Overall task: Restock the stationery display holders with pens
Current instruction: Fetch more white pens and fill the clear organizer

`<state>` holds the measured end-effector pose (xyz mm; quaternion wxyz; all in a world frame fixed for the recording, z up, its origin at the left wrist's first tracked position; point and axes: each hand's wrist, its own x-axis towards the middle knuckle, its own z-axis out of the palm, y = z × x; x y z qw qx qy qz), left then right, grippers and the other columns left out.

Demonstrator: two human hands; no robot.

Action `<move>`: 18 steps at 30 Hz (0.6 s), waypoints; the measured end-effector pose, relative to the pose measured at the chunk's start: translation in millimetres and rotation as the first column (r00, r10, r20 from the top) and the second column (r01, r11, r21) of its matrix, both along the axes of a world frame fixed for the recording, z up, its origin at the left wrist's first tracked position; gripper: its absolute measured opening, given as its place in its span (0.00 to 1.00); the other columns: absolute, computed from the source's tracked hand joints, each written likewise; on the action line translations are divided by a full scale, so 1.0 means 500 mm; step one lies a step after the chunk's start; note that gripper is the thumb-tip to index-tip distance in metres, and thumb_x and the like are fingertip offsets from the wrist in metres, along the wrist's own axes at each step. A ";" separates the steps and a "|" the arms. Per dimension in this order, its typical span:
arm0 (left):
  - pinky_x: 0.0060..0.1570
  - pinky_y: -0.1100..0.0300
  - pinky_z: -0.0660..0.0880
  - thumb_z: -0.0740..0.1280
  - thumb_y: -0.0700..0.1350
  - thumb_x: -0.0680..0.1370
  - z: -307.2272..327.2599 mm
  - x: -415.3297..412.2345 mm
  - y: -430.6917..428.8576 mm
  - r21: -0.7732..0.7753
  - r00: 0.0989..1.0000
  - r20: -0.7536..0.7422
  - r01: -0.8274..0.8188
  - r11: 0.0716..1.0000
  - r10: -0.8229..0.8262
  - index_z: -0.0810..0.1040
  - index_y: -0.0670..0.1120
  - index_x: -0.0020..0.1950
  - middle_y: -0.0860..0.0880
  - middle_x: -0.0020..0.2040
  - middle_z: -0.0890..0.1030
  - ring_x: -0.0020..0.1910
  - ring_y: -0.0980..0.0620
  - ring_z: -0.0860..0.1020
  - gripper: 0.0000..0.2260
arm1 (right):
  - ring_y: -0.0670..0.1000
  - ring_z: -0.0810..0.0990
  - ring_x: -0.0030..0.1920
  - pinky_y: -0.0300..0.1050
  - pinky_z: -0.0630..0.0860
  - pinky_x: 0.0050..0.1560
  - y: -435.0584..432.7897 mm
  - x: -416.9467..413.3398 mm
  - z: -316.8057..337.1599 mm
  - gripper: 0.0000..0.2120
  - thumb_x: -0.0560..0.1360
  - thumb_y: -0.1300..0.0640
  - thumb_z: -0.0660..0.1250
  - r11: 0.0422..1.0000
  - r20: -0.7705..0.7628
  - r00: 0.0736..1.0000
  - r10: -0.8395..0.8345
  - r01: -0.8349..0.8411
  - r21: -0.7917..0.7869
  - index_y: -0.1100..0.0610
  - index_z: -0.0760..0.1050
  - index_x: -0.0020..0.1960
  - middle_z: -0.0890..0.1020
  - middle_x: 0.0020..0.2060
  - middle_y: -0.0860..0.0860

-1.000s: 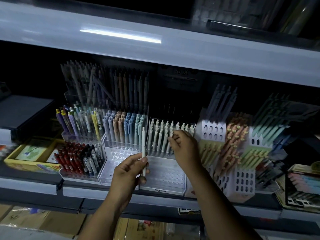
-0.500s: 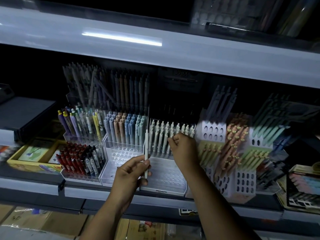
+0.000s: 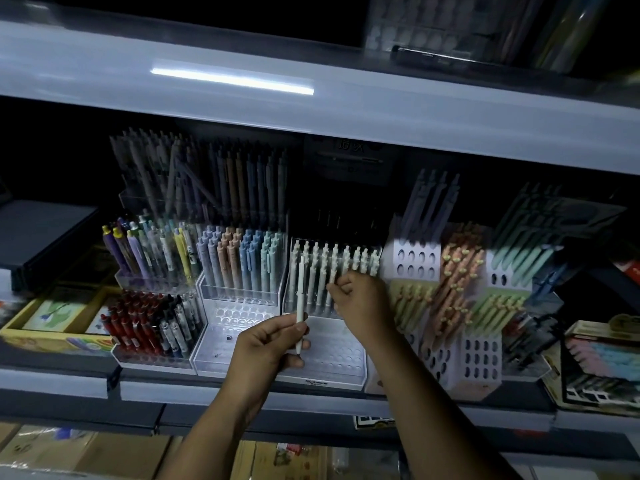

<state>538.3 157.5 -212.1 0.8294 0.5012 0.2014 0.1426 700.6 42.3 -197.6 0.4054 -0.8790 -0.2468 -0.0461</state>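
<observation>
My left hand (image 3: 266, 348) holds one pale white pen (image 3: 300, 296) upright, pinched near its lower end, in front of a clear tiered holder (image 3: 329, 362). The holder's back rows carry several white pens (image 3: 332, 265); its front rows show bare holes. My right hand (image 3: 360, 303) reaches into those back rows with curled fingers pinching a white pen there. A second clear holder (image 3: 235, 317) to the left has pastel pens (image 3: 242, 258) at the back and bare holes in front.
Red and black pens (image 3: 145, 323) fill a holder at the lower left, with mixed colourful pens (image 3: 152, 247) behind. White perforated holders (image 3: 460, 327) with orange, green and teal pens stand right. A yellow box (image 3: 52, 323) sits far left. The upper shelf edge (image 3: 311, 109) overhangs.
The view drifted slightly. My left hand kept the white pen upright in nearly the same place, and my right hand stayed among the back-row white pens.
</observation>
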 end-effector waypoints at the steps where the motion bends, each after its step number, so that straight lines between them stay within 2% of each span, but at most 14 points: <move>1: 0.31 0.60 0.77 0.71 0.36 0.78 0.001 0.000 0.000 0.009 1.000 -0.001 0.006 1.000 -0.006 0.85 0.36 0.57 0.38 0.44 0.85 0.40 0.47 0.82 0.09 | 0.49 0.82 0.33 0.44 0.81 0.39 -0.005 -0.007 0.003 0.07 0.78 0.57 0.72 1.000 -0.038 0.999 -0.006 0.007 0.013 0.61 0.82 0.45 0.85 0.35 0.53; 4: 0.33 0.60 0.78 0.71 0.36 0.78 0.001 0.002 0.000 0.031 1.000 -0.003 0.013 0.999 -0.013 0.85 0.37 0.57 0.39 0.45 0.85 0.41 0.47 0.82 0.09 | 0.48 0.82 0.31 0.43 0.80 0.33 -0.020 -0.043 0.025 0.05 0.79 0.58 0.70 0.988 -0.160 0.987 0.000 0.025 0.154 0.60 0.82 0.48 0.84 0.36 0.51; 6: 0.34 0.59 0.78 0.72 0.37 0.78 -0.003 0.006 0.000 0.053 1.000 -0.013 0.017 0.998 -0.016 0.85 0.37 0.58 0.40 0.45 0.84 0.41 0.46 0.82 0.09 | 0.47 0.80 0.27 0.41 0.77 0.29 -0.024 -0.070 0.044 0.06 0.80 0.58 0.70 0.958 -0.235 0.967 0.098 -0.028 0.285 0.60 0.82 0.49 0.82 0.31 0.53; 9: 0.36 0.58 0.79 0.72 0.38 0.79 -0.006 0.013 -0.004 0.121 0.998 -0.042 0.048 0.991 -0.043 0.85 0.39 0.57 0.40 0.45 0.84 0.41 0.47 0.82 0.08 | 0.50 0.78 0.27 0.47 0.75 0.28 -0.022 -0.089 0.064 0.07 0.79 0.57 0.72 0.894 -0.282 0.925 0.254 -0.113 0.432 0.61 0.82 0.50 0.81 0.29 0.54; 14: 0.38 0.57 0.79 0.72 0.37 0.79 -0.005 0.018 -0.015 0.221 0.994 -0.061 0.107 0.969 -0.095 0.87 0.41 0.53 0.38 0.44 0.85 0.42 0.47 0.83 0.05 | 0.52 0.78 0.28 0.47 0.75 0.28 -0.023 -0.091 0.066 0.09 0.78 0.59 0.73 0.883 -0.280 0.920 0.276 -0.128 0.452 0.64 0.80 0.45 0.80 0.28 0.54; 18: 0.37 0.58 0.80 0.71 0.36 0.80 -0.015 0.020 -0.008 0.276 0.989 -0.116 0.121 0.954 -0.092 0.86 0.41 0.51 0.40 0.44 0.86 0.42 0.46 0.83 0.04 | 0.54 0.80 0.27 0.50 0.80 0.31 -0.032 -0.075 0.061 0.07 0.80 0.61 0.71 0.849 -0.237 0.955 0.180 -0.030 0.527 0.64 0.81 0.45 0.81 0.29 0.56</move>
